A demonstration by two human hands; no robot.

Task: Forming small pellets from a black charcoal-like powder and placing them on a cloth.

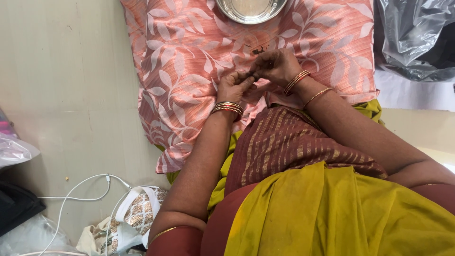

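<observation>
I am sitting on the floor with a pink leaf-patterned pillow (189,61) in front of me, and I am working both hands together just above it. My left hand (234,87) and my right hand (274,65) are meeting at the fingertips, pinching something small and dark between them; it is too tiny for me to say what it is, and I cannot tell which hand is really gripping it. The fingers of both hands are curled in close, not spread apart.

A few dark bits (259,49) are lying on the pillow just beyond my right hand, between my hands and the steel plate (251,10) at the far edge of the pillow. As far as I can see, the plate's visible part is looking bare, so I judge little has gone into it and most of the work is ahead of me. I cannot see any heap of finished pieces.

Bangles (228,108) are sitting on my left wrist. Off to my left, a white cable (78,187) is trailing across the floor near a cloth bag (137,213).
</observation>
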